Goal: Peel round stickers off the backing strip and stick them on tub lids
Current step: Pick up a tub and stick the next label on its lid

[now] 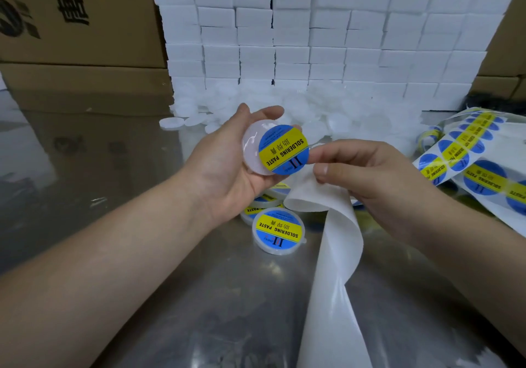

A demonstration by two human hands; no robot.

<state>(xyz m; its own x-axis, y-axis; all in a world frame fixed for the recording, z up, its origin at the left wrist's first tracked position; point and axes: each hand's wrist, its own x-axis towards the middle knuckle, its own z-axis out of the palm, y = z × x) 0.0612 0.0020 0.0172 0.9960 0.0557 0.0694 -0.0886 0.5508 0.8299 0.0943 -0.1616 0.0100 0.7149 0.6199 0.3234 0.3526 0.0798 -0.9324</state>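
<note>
Cupped tub lid (252,151) in left hand (225,165). Pinched sticker (283,149) by edge in right hand (370,174), overlapping lid's right side, not centred. Gripped backing strip (333,242) too, draped below lid to bench (199,296). Judged sticker thin, floppy, tacky: best held at rim only.

Cardboard boxes (79,26) left; white foam blocks (327,32) behind; steel table (199,296)

Passage open over steel table (199,296) near left; white box wall (313,40) behind, sticker strips (461,151) crowding right
</note>
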